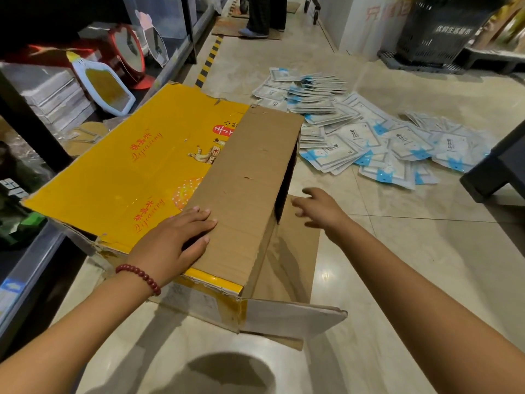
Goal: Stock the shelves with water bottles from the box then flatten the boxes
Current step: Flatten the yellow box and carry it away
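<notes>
— Where's the box at?

— The yellow box (pixel 136 172) is on the floor (pixel 397 251) beside the shelf (pixel 31 251), tipped so its printed side faces up and its open mouth faces right. My left hand (pixel 173 240) lies flat on it, fingers (pixel 199 216) straight and close together, pressing where the yellow side meets the plain brown panel (pixel 250 177). I see no water bottles in it from here, so I judge the stocking is done and this is the flattening.

— And your other hand?

— My right hand (pixel 318 209) is in the air just off the open edge, fingers spread apart, holding nothing and touching nothing that I can make out.

— How would you do it cleanly?

— Keep the left palm as the anchor so the box doesn't skate on the smooth tiles. Take the brown panel's free edge with the right hand and push it over along the crease rather than crushing the middle. The loose white flap (pixel 292 319) nearest me should fold flat first, or it will bunch underneath.

— Anything in the way?

— The pile of blue and white packets (pixel 369 140) lies near the far corner; I'd collapse the box toward me, away from them.
</notes>
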A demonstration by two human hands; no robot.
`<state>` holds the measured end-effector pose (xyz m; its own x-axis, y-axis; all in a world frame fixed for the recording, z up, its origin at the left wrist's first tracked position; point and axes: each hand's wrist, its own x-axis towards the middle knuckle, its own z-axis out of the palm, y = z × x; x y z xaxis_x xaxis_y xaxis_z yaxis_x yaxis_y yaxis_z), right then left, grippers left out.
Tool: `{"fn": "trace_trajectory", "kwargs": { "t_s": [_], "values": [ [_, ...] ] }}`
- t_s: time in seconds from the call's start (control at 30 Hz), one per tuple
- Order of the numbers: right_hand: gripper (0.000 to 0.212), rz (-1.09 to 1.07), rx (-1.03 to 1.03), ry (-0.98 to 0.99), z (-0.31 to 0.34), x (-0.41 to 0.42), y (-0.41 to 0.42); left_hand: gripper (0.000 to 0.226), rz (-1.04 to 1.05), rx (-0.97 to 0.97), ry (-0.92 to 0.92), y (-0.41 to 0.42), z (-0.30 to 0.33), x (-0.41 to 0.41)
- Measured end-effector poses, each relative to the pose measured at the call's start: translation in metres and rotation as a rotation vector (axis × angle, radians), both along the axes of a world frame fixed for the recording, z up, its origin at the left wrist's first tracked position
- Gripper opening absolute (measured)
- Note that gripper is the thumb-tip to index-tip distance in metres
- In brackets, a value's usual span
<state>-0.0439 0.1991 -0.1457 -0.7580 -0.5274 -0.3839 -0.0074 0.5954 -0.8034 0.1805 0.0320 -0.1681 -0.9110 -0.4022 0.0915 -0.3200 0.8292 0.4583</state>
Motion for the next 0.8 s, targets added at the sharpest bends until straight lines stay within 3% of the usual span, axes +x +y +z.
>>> {"fn": "trace_trajectory", "kwargs": {
  "t_s": [0.07, 0.23, 0.33, 0.43, 0.57, 0.7, 0.8],
  "values": [
    [0.061, -0.028, -0.100, -0.089, -0.004, -0.004, -0.022, 0.067, 0.009, 0.006, 0.002, 0.001, 0.000, 0.000],
    [0.045, 0.047, -0.169, -0.154, -0.002, -0.016, -0.055, 0.074, 0.023, -0.010, -0.008, 0.000, -0.002, -0.004],
    [0.065, 0.096, -0.128, -0.182, -0.005, -0.035, -0.058, 0.072, 0.023, -0.014, 0.005, -0.001, -0.003, -0.006],
    [0.072, -0.001, -0.094, -0.176, -0.009, -0.058, -0.053, 0.068, 0.025, -0.018, 0.028, -0.002, -0.004, -0.008],
    [0.069, -0.237, -0.074, -0.061, -0.010, -0.095, -0.040, 0.065, 0.021, -0.019, 0.037, -0.003, -0.004, -0.008],
    [0.049, -0.229, -0.030, 0.034, -0.008, -0.111, -0.023, 0.062, 0.013, -0.048, 0.063, -0.002, -0.004, -0.009],
    [0.066, -0.188, -0.021, 0.088, -0.014, -0.099, -0.023, 0.065, 0.016, -0.058, 0.054, -0.005, -0.003, -0.020]
  ]
}}
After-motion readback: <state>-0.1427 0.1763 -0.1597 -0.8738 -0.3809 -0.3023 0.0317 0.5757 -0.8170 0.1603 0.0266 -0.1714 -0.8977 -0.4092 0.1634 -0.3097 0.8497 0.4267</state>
